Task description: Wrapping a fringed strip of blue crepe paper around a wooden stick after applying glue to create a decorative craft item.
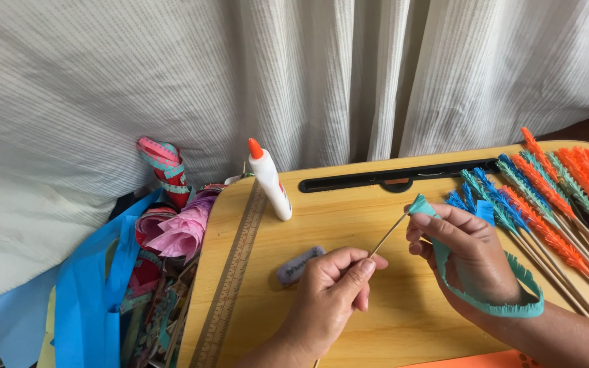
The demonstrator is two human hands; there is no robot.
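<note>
My left hand (332, 289) pinches a thin wooden skewer (388, 235) that points up and to the right. At the skewer's tip, my right hand (468, 255) holds a teal fringed paper strip (492, 307) against the stick. The strip loops down and around my right wrist. Both hands hover over a light wooden lap table (349, 211).
A white glue bottle with an orange cap (269, 178) stands at the table's back left, a grey eraser (299, 264) near my left hand. A wooden ruler (233, 279) lies along the left edge. Several finished blue, teal and orange fringed sticks (553, 197) lie at right. Coloured paper scraps (165, 238) are piled at left.
</note>
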